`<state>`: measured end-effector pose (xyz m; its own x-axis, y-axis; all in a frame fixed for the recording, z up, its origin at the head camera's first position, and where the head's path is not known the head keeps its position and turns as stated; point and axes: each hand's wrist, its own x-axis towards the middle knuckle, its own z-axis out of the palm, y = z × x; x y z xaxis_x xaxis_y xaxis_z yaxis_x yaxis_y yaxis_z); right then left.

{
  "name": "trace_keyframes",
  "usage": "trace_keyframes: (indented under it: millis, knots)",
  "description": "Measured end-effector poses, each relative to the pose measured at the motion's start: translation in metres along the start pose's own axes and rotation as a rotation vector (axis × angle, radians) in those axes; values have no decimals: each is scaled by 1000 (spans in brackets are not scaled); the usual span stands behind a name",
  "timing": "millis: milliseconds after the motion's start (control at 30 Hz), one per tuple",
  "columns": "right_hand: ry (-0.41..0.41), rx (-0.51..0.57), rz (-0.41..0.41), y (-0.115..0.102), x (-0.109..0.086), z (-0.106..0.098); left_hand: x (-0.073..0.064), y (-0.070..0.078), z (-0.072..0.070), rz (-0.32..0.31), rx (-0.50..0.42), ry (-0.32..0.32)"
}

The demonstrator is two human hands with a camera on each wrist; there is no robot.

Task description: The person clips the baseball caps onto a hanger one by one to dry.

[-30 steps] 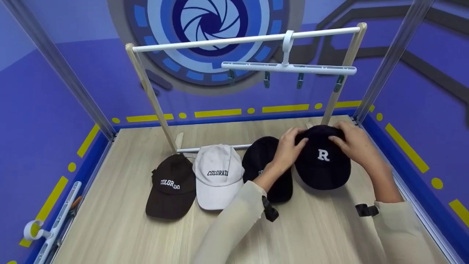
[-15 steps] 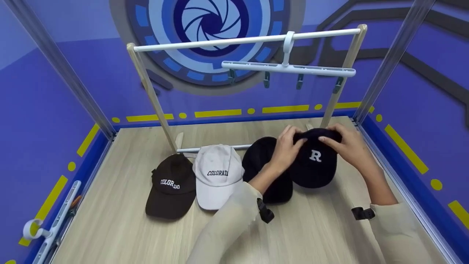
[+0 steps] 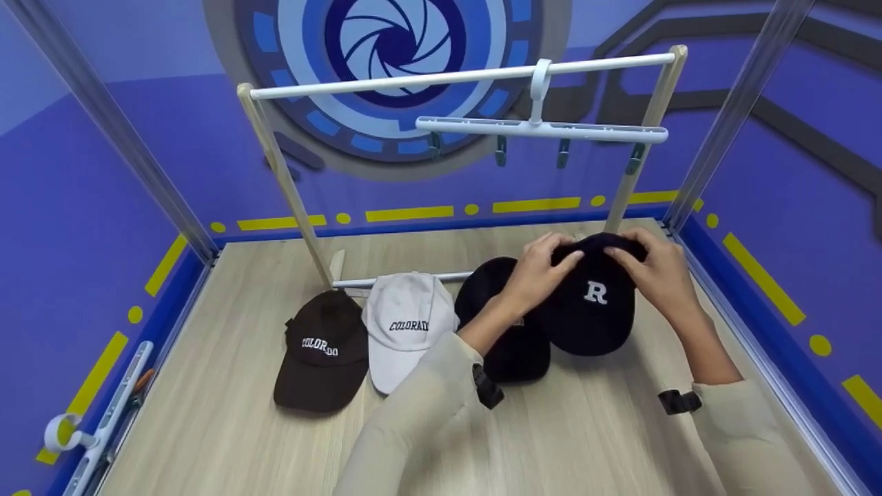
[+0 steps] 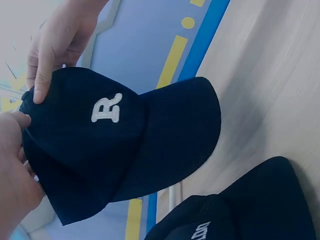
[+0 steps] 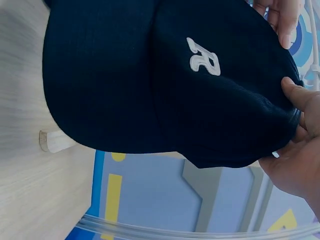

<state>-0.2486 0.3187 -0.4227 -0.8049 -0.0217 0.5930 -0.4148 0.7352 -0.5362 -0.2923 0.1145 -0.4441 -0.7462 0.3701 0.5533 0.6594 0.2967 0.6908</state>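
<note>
A dark navy baseball cap (image 3: 589, 320) with a white letter R hangs brim-down between both hands, raised off the table. My left hand (image 3: 539, 272) pinches the crown's top on its left side. On the other side, my right hand (image 3: 658, 272) grips the crown with thumb in front and fingers behind. In the left wrist view the cap (image 4: 90, 135) shows its whole brim, apart from the tabletop. Partly behind my left forearm lies a black cap (image 3: 520, 355). Left of it rest a white cap (image 3: 406, 337) and a dark brown cap (image 3: 324, 372), both lettered.
Behind the caps stands a rack with a white top rail (image 3: 413, 83) and wooden posts. A white hanger (image 3: 482, 126) with several dark green clips hangs from the rail, above the hands. Another white hanger (image 3: 114, 396) leans at the table's left edge.
Both hands have shifted slightly left with the navy cap, which now overlaps the black cap more. They dipped a little, then rose again. The other caps and the hangers stay put.
</note>
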Motion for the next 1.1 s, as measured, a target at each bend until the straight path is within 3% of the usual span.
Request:
trace_keyframes:
  millis: [333, 567, 867, 1100]
  knots:
    - [5, 5, 9, 0, 1, -1, 10, 4, -6, 11, -15, -58]
    - [34, 46, 2, 2, 4, -1, 20, 7, -9, 3, 35, -82]
    - [48, 12, -25, 3, 16, -2, 33, 5, -12, 5, 76, -88]
    - [32, -13, -20, 6, 25, -8, 45, 10, -10, -33, 146, -105]
